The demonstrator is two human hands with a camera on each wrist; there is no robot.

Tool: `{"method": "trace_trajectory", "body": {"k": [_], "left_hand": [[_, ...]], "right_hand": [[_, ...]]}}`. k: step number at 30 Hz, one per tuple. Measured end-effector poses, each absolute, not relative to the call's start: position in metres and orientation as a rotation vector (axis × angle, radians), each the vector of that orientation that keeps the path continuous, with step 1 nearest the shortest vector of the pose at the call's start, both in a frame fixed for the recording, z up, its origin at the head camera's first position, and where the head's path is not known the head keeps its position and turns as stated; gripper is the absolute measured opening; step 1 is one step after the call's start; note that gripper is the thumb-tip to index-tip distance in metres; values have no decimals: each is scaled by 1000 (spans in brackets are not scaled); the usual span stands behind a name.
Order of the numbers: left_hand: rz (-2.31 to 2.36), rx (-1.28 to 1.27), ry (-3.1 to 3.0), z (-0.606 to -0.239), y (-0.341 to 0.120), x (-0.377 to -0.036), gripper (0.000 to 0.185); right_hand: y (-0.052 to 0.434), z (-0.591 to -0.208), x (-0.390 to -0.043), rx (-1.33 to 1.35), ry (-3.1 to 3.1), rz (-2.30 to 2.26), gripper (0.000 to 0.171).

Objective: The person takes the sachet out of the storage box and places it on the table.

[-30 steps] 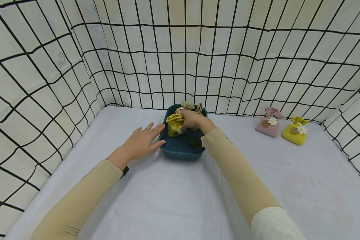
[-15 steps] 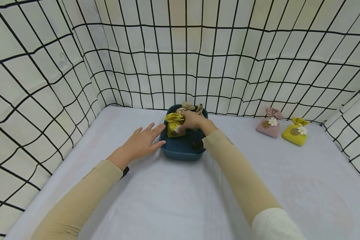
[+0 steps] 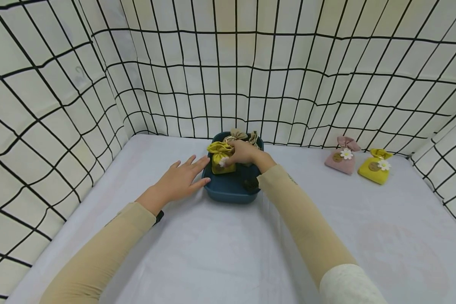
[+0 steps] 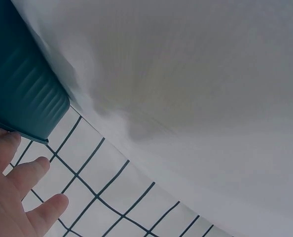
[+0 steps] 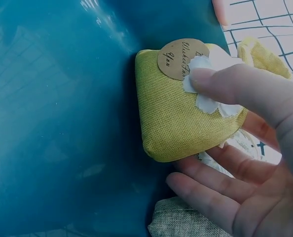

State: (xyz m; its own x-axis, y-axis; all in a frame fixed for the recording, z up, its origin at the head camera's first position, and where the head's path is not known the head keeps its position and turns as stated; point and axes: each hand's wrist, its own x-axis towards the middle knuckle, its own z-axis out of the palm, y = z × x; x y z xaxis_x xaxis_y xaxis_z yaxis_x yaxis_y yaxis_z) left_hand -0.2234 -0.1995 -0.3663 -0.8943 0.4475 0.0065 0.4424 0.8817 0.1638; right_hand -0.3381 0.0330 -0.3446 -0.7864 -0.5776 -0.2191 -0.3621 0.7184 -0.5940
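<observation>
Steady work here, I judge, asks light pressure from my left hand on the dark blue plastic basin and a pinch that takes in the padded body of the yellow drawstring sachet, since its white flower could pull loose. My left fingers spread wide and straight, tips at the basin's left rim. Inside, toward the far left, the sachet sits in my right hand, thumb over flower, fingers behind in a narrow pinch; whether it touches the floor I cannot tell. Tan sachets show just beyond. At far right, a pink sachet lies beside a second yellow sachet.
</observation>
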Motion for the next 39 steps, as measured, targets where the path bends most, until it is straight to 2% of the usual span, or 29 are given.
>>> {"method": "trace_trajectory", "body": {"k": [19, 39], "left_hand": [[236, 718, 3015, -370, -200, -224, 73], [249, 712, 3017, -368, -200, -224, 73]], "right_hand": [[41, -344, -331, -749, 2504, -862, 89], [51, -324, -323, -728, 2516, -1023, 87]]}}
